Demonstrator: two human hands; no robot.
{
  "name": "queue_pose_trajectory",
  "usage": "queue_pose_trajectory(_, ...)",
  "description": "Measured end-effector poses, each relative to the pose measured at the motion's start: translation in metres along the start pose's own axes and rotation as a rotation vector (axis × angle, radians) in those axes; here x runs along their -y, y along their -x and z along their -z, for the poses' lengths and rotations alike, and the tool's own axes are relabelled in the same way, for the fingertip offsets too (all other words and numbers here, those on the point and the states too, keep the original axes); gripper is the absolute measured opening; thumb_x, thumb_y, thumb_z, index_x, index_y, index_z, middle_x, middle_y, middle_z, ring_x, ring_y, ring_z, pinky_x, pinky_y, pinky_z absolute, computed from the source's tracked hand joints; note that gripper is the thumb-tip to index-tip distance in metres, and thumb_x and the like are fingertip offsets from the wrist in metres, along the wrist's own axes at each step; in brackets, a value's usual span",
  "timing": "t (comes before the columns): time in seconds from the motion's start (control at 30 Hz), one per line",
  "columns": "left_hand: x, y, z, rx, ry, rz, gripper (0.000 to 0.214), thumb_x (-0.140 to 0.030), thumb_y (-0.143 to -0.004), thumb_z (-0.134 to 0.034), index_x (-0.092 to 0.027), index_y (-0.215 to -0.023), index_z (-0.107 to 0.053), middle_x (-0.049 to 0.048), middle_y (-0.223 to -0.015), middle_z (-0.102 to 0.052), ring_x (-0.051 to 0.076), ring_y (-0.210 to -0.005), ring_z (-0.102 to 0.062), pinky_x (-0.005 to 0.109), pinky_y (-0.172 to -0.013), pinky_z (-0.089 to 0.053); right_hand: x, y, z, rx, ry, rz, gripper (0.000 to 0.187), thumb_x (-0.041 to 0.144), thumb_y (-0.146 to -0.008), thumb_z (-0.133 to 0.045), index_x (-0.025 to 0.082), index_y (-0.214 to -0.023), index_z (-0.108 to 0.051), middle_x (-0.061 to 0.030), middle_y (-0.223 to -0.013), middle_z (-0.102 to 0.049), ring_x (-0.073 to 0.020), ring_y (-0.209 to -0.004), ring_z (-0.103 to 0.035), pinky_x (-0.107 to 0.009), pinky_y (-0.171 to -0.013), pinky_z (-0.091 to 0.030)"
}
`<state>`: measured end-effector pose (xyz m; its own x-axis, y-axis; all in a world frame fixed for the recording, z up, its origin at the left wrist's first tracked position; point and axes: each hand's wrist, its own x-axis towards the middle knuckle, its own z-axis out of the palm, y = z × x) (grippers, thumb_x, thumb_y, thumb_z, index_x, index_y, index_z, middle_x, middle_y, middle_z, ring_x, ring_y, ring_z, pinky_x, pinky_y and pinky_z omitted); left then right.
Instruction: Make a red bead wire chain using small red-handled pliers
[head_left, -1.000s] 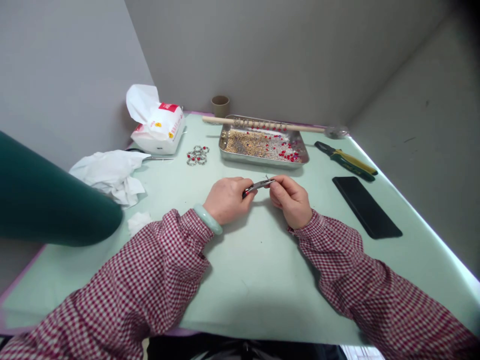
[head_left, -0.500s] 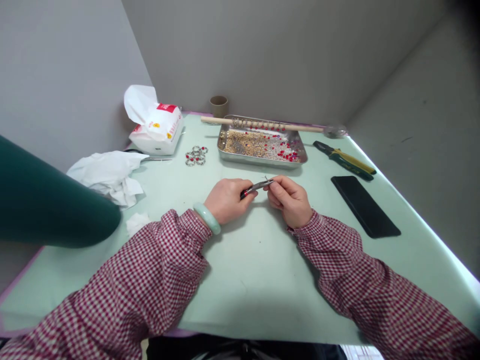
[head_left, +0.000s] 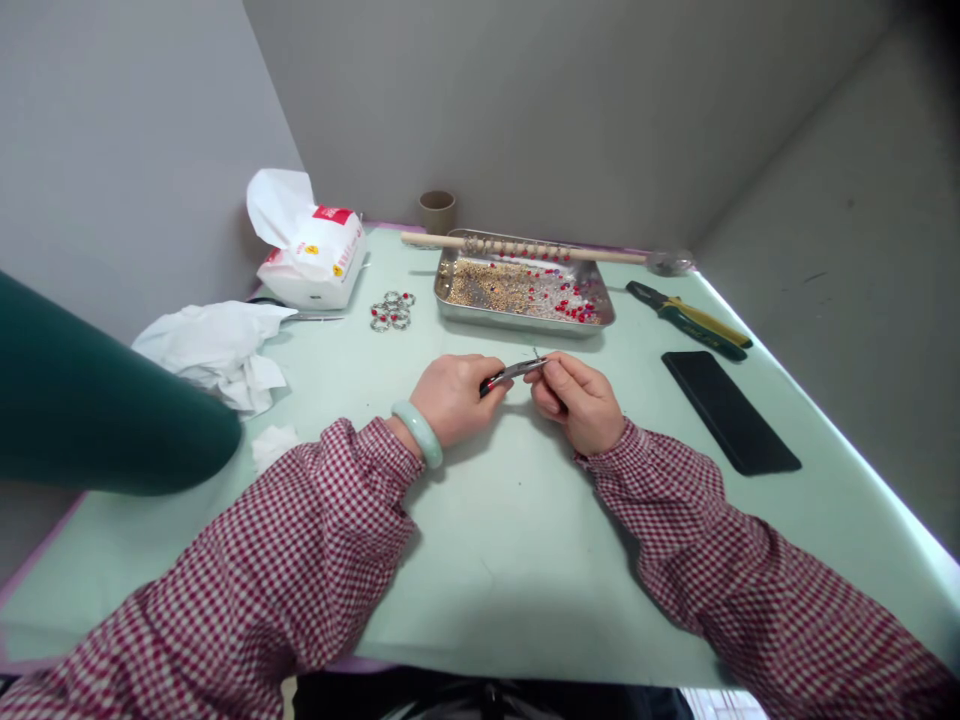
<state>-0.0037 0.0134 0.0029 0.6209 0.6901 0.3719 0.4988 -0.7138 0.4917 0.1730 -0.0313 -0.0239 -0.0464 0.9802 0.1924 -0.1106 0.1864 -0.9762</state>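
My left hand (head_left: pixel 454 398), with a pale green bangle (head_left: pixel 418 434) at its wrist, is closed around a pair of small pliers (head_left: pixel 511 374) with a red and black handle. The jaws point right and meet the fingertips of my right hand (head_left: pixel 579 402). Thumb and forefinger of that hand are pinched on a tiny piece of metal wire (head_left: pixel 536 353), whose end sticks up at the plier tips; its exact shape is too small to tell. Beyond my hands, a metal tray (head_left: pixel 525 322) holds gold, clear and red beads.
A wooden stick (head_left: pixel 555 252) strung with rings lies across the tray. Several beaded rings (head_left: pixel 392 312) sit left of it. Cutting pliers (head_left: pixel 691 320) and a black phone (head_left: pixel 731 412) lie right. Tissue pack (head_left: pixel 315 255), crumpled tissue (head_left: pixel 217 345), green cylinder (head_left: pixel 105 400) and brown cup (head_left: pixel 438 212) stand around.
Both hands stay nearly in place, with the pliers still held. The wire end at the plier tips has shifted very slightly, and the right fingers have moved a little.
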Motion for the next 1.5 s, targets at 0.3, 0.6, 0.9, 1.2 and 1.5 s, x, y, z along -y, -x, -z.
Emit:
queue_pose_trajectory(0.3, -0.002, -0.001, 0.002, -0.005, -0.079, 0.049, 0.019, -0.023, -0.084, -0.053, -0.017, -0.069, -0.061, -0.0008, -0.06, -0.055, 0.012, -0.055, -0.043, 0.027, -0.055, -0.031, -0.003, -0.001, -0.004, -0.032, 0.062, 0.067, 0.016, 0.034, -0.09, -0.054, 0.019, -0.092, -0.058, 0.0072, -0.053, -0.039, -0.007, -0.042, -0.029, -0.022, -0.04, -0.021)
queue_pose_trajectory(0.6, 0.0, 0.0, 0.0, 0.007, -0.268, 0.051, 0.021, -0.027, -0.087, -0.048, -0.016, -0.076, -0.064, 0.004, -0.069, -0.061, 0.016, -0.062, -0.051, 0.028, -0.057, -0.034, -0.004, -0.001, -0.002, -0.079, 0.192, 0.02, 0.022, 0.036, -0.09, -0.052, 0.016, -0.083, -0.06, 0.006, -0.052, -0.038, -0.0068, -0.043, -0.028, -0.021, -0.041, -0.021)
queue_pose_trajectory(0.9, 0.005, 0.0, -0.002, 0.026, -0.04, -0.054, 0.017, -0.022, -0.085, -0.05, -0.016, -0.074, -0.061, 0.0005, -0.067, -0.058, 0.013, -0.061, -0.049, 0.026, -0.059, -0.037, 0.005, 0.0, 0.002, 0.046, -0.154, -0.094, 0.019, 0.028, -0.086, -0.053, 0.014, -0.075, -0.061, 0.0079, -0.047, -0.031, -0.0055, -0.041, -0.02, -0.021, -0.04, -0.013)
queue_pose_trajectory(1.2, 0.007, 0.0, -0.003, 0.014, -0.068, -0.098, 0.019, -0.022, -0.085, -0.048, -0.014, -0.076, -0.063, 0.0022, -0.069, -0.059, 0.014, -0.064, -0.05, 0.027, -0.061, -0.039, 0.008, -0.003, 0.005, 0.174, -0.339, -0.219, 0.019, 0.027, -0.082, -0.054, 0.013, -0.071, -0.061, 0.008, -0.045, -0.028, -0.0049, -0.04, -0.017, -0.019, -0.038, -0.012)
queue_pose_trajectory(1.5, 0.006, 0.001, -0.004, -0.01, -0.065, -0.157, 0.018, -0.021, -0.086, -0.048, -0.015, -0.076, -0.062, 0.0011, -0.066, -0.055, 0.014, -0.062, -0.048, 0.026, -0.059, -0.037, 0.012, -0.003, 0.01, 0.326, -0.477, -0.33, 0.02, 0.025, -0.084, -0.049, 0.014, -0.072, -0.06, 0.0101, -0.046, -0.018, -0.0049, -0.038, -0.012, -0.017, -0.036, -0.016)
